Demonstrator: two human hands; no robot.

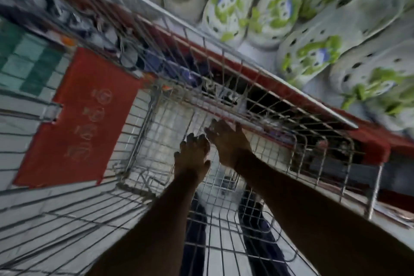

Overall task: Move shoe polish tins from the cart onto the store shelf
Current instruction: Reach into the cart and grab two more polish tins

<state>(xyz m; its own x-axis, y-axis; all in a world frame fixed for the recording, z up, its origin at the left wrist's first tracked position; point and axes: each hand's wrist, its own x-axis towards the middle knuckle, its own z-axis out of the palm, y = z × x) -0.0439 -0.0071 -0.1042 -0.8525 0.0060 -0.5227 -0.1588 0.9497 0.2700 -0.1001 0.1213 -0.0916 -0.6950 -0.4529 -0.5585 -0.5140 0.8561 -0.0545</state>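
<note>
A pale tiled floor (26,199) is seen through the wire of a shopping cart (143,141), and green and white checked tiles (24,56) are visible at the far left. The whole view is tilted and blurred by motion. A red panel (78,116) printed with round symbols is fixed to the cart's folding seat. Along the cart's right side a store shelf (291,96) with a red edge is seen, running diagonally from upper left to lower right. White clogs (275,18) with green and blue prints are stacked on it, toes pointed toward the cart.

No shoe polish tins can be made out in the cart basket or on the shelf, so their position and direction cannot be told; only bare wire mesh is seen in the basket.

Both arms are stretched into the basket. The left hand (192,152) is curled with fingers bent, apparently empty. The right hand (228,139) is spread against the cart's right wire wall, just beside the left; whether anything is gripped cannot be told.
</note>
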